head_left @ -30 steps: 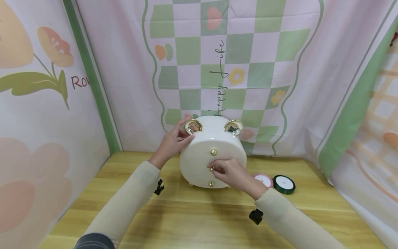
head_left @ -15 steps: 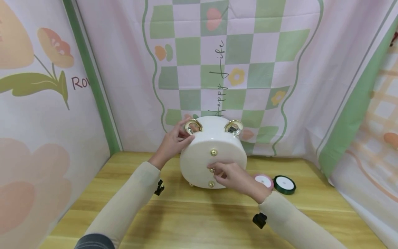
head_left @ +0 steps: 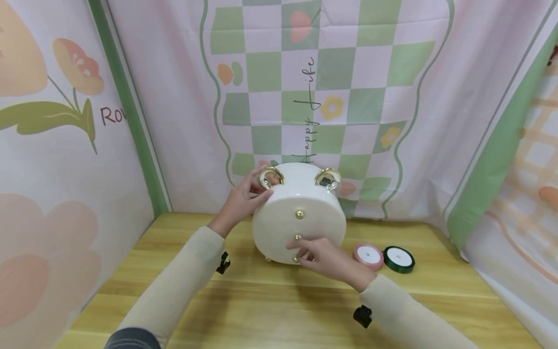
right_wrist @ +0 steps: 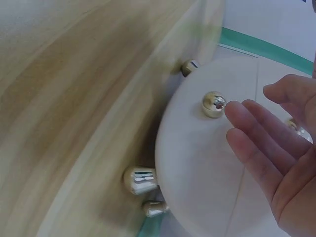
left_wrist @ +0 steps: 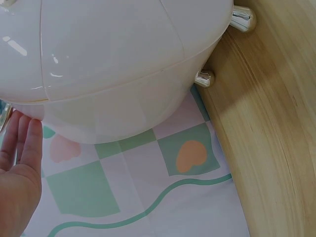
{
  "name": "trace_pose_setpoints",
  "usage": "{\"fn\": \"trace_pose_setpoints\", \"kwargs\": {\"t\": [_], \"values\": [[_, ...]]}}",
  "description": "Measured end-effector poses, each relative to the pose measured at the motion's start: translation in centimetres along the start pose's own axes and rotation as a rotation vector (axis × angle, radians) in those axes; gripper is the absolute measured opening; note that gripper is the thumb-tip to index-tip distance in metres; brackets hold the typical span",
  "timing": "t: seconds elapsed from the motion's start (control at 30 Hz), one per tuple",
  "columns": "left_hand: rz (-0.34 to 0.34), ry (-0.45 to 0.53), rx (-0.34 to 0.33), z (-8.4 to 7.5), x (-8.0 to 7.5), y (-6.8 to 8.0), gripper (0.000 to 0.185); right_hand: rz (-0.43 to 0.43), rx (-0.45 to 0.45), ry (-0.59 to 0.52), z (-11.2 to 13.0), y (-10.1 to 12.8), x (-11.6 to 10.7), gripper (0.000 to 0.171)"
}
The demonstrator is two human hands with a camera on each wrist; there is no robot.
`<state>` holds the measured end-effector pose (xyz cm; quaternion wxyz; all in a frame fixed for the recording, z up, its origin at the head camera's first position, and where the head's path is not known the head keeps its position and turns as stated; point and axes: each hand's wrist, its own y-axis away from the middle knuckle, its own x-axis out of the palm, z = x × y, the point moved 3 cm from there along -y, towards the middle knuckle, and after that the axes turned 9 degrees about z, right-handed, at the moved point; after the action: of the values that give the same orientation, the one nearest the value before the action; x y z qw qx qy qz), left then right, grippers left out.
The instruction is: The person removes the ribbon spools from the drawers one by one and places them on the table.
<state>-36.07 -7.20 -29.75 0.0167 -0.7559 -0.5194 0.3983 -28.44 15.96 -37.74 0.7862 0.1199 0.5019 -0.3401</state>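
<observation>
A white round box [head_left: 279, 228] stands on its side on the wooden table [head_left: 261, 305], with two gold rings [head_left: 271, 177] on top and gold knobs [head_left: 299, 213] down its front face. My left hand [head_left: 250, 191] rests against the box's upper left side by a ring; the left wrist view shows that hand [left_wrist: 19, 163] with straight fingers touching the box [left_wrist: 123, 59]. My right hand [head_left: 305, 252] lies low on the front face, fingertips at the lowest knob. In the right wrist view its fingers [right_wrist: 256, 133] are straight, just beside a gold knob [right_wrist: 214, 103].
A pink ribbon spool [head_left: 368, 254] and a dark green one [head_left: 398, 258] lie on the table right of the box. Printed cloth walls [head_left: 392, 121] close in the back and both sides. Small gold feet [right_wrist: 140, 180] stick out of the box's lower side.
My right hand has slid down the front face from the middle knob to the lowest one. The left hand and the box have stayed still.
</observation>
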Motion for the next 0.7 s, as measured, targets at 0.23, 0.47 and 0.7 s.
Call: {"fn": "trace_pose_setpoints", "kwargs": {"t": [0.23,0.47,0.7], "values": [[0.004,-0.007,-0.008,0.0,0.0,0.0,0.068,0.040,0.018,0.053,-0.8,-0.3,0.6,0.030],[0.004,-0.005,-0.005,-0.1,0.0,0.0,0.067,0.046,0.021,0.084,-1.3,-0.2,0.9,0.024],[0.000,0.022,-0.001,0.1,0.0,0.0,0.065,0.034,0.023,0.135,-1.6,-0.6,1.5,0.023]]}}
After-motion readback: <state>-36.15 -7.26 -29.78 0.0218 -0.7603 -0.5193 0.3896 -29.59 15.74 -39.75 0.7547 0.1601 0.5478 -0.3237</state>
